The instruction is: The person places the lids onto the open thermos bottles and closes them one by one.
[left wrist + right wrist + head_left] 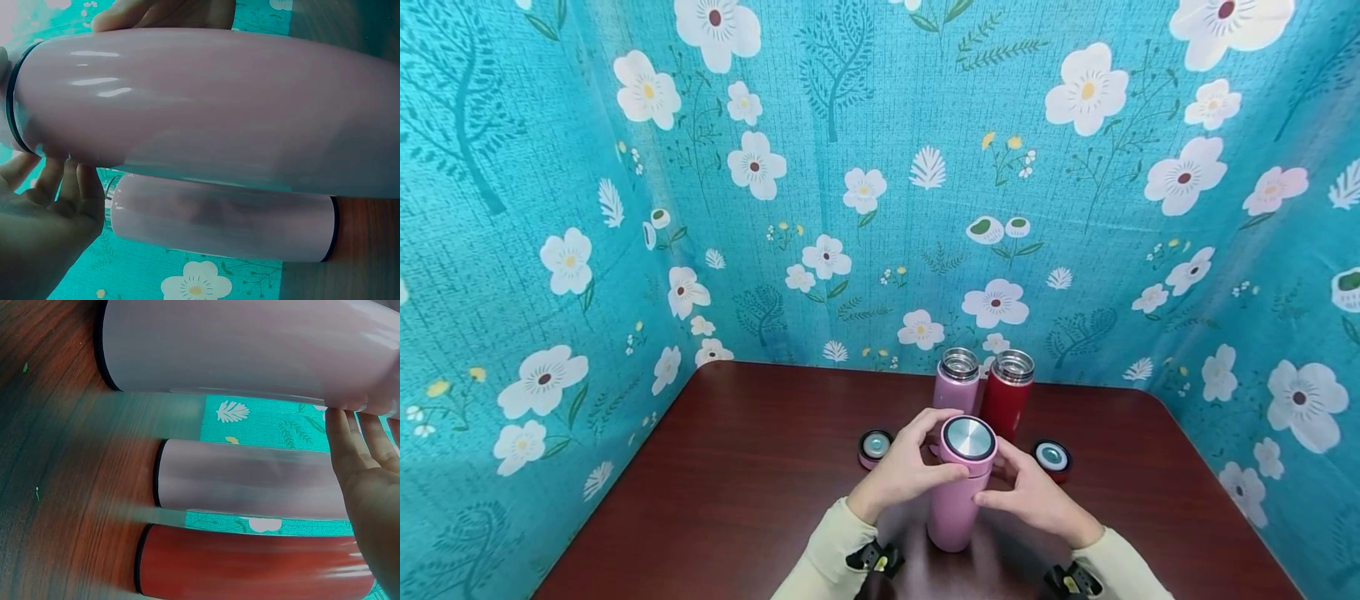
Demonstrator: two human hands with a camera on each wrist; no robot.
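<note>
Both hands are at a closed pink thermos (953, 512) with a silver-topped lid (968, 438). My left hand (910, 471) grips it at the lid, thumb along the near side and fingers round the far side. Lower, my right hand (1037, 493) holds the upper body from the right, its thumb in front. In the right wrist view the fingers of the right hand (369, 462) lie against the thermos wall. Behind stand a second, lidless pink thermos (955, 387) and a lidless red thermos (1006, 398), side by side.
A loose pink-rimmed lid (875, 447) lies on the dark brown table (752, 475), left of the thermoses. Another lid (1052, 458), with a red rim, lies to the right. Blue flowered cloth (865, 250) hangs behind the table and along both sides.
</note>
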